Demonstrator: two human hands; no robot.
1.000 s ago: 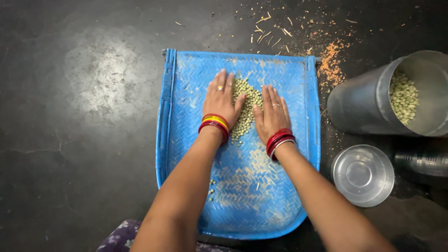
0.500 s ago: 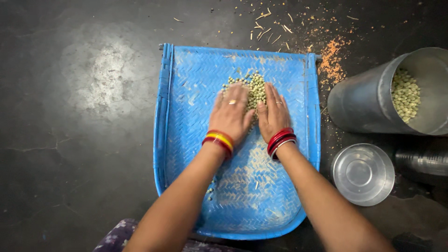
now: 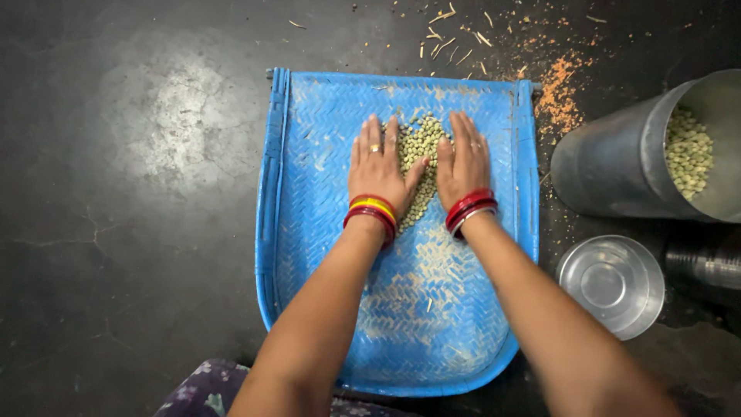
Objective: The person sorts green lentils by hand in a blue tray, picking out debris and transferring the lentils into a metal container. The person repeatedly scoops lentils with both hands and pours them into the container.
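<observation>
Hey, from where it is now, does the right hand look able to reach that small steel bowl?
Probably yes. The right hand lies flat on the blue tray beside the peas, holding nothing; only the tray's low side rim separates it from the bowl.

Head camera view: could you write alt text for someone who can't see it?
Both hands, left hand and right hand, lie flat on a blue woven tray, flanking a pile of green peas. On the dark floor at right lie a tipped metal canister holding more peas and a steel bowl.

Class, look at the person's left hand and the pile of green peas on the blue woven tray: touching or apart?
Touching. In the head view the left hand lies flat on the tray, its thumb and inner edge pressed against the peas.
</observation>
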